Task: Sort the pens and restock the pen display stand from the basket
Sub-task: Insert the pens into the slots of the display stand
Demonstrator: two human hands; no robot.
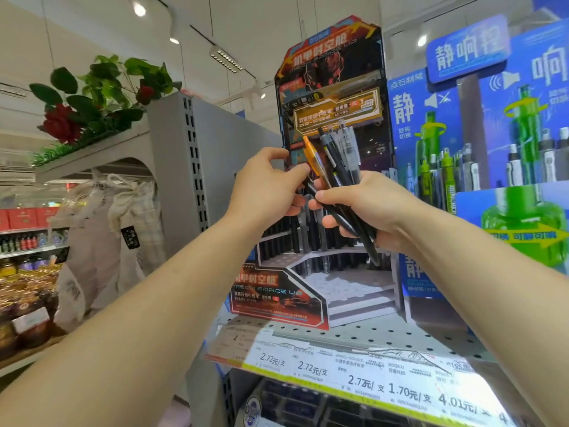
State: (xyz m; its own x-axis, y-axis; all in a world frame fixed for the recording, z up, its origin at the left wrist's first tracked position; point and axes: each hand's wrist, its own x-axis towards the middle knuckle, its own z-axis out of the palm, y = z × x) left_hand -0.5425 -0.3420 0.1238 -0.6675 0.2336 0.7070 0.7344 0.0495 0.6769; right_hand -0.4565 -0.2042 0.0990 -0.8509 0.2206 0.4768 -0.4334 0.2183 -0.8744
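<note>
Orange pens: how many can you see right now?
1. The orange pen sticks up at the left edge of the bunch that the right hand grips, with the left hand pinching it. Others may be hidden.

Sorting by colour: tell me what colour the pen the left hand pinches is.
Orange pen, clearest in the head view.

Bright, even shop light falls from ceiling spotlights [139, 9]. Glare washes out the price strip [354, 369] along the shelf's front edge. Wide-angle bending warps the edges; signs look slightly soft.
</note>
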